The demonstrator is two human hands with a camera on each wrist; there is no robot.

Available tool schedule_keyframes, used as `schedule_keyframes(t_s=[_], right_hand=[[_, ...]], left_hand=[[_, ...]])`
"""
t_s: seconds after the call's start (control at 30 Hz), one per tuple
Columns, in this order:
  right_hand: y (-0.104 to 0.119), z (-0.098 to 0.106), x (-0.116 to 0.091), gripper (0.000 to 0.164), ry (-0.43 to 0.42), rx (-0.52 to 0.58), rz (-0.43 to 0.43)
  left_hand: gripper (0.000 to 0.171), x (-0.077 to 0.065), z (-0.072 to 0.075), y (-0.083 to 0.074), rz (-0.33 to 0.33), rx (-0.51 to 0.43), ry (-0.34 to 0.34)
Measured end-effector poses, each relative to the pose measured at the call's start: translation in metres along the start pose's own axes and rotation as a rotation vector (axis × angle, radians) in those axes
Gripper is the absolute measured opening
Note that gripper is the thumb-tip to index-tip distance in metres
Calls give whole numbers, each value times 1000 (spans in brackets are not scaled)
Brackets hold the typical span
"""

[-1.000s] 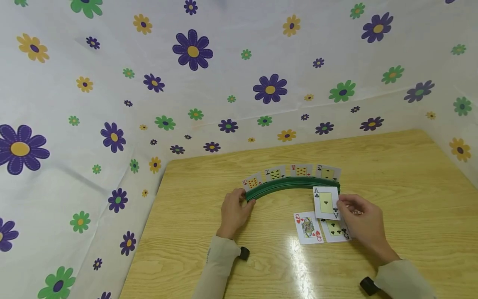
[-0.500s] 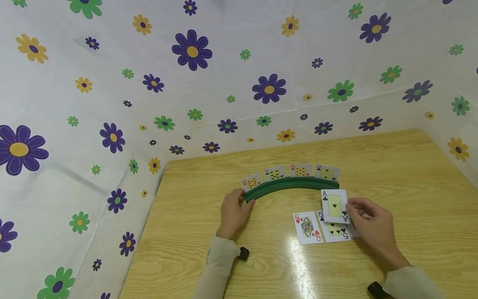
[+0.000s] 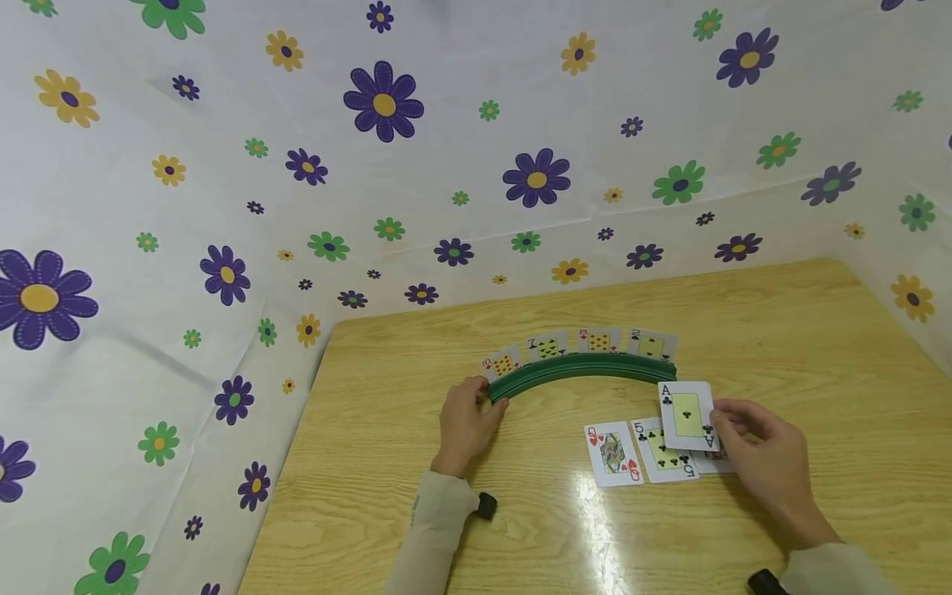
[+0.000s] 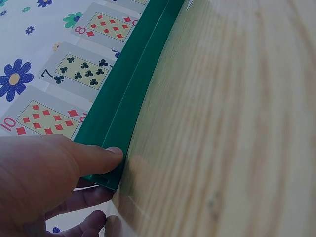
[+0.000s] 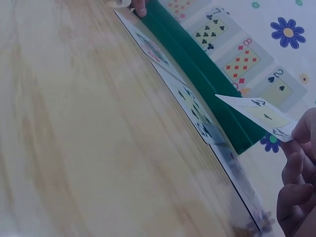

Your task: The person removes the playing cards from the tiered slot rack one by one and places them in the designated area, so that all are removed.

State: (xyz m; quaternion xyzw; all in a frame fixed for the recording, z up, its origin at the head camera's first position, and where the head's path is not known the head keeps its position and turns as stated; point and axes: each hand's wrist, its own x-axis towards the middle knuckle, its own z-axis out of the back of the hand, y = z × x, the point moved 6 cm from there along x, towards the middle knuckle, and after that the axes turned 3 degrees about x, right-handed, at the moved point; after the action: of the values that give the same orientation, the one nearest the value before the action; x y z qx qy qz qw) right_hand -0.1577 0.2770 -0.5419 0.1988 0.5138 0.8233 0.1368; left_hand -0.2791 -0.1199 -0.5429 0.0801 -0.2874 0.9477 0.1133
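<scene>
My left hand point(image 3: 464, 421) grips the left end of a curved green card holder point(image 3: 580, 365), thumb on its front face in the left wrist view. Standing in the holder from left to right are the ten of diamonds point(image 4: 49, 118), seven of clubs point(image 4: 81, 71), eight of diamonds point(image 5: 241, 64) and two of spades point(image 5: 277, 91). My right hand point(image 3: 769, 463) pinches the ace of clubs point(image 3: 686, 416) by its right edge. That card is face up, raised over the five of clubs point(image 3: 662, 453) and in front of the holder's right end.
The queen of hearts point(image 3: 613, 454) lies face up left of the five of clubs. A third card point(image 3: 717, 464) lies to the five's right, mostly covered by the ace and my hand. A flower-patterned cloth point(image 3: 461, 149) rises behind the wooden table point(image 3: 357, 479).
My right hand has moved right and slightly toward me with the ace of clubs, uncovering more of the five of clubs. My left hand stays on the card holder.
</scene>
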Motion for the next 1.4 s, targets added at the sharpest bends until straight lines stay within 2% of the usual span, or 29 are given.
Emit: schedule_keyframes(t_s=[0.4,0.77,1.0,1.23,1.4], right_hand=[[-24,26,0,26,-2,-46,-92],[-31,40,3,28,-18,-37,-124],[-36,48,2,32,-26,-80,-150],[-49,60,5,37,-34,-97,-223],[-49,65,8,39,-27,-147,-223]], left_hand=[[25,0,0,-1,10,-11,0],[24,0,-1,2,12,-19,6],[24,0,0,-1,15,-15,6],[24,0,0,-1,18,-18,10],[23,1,0,-1,20,-19,9]])
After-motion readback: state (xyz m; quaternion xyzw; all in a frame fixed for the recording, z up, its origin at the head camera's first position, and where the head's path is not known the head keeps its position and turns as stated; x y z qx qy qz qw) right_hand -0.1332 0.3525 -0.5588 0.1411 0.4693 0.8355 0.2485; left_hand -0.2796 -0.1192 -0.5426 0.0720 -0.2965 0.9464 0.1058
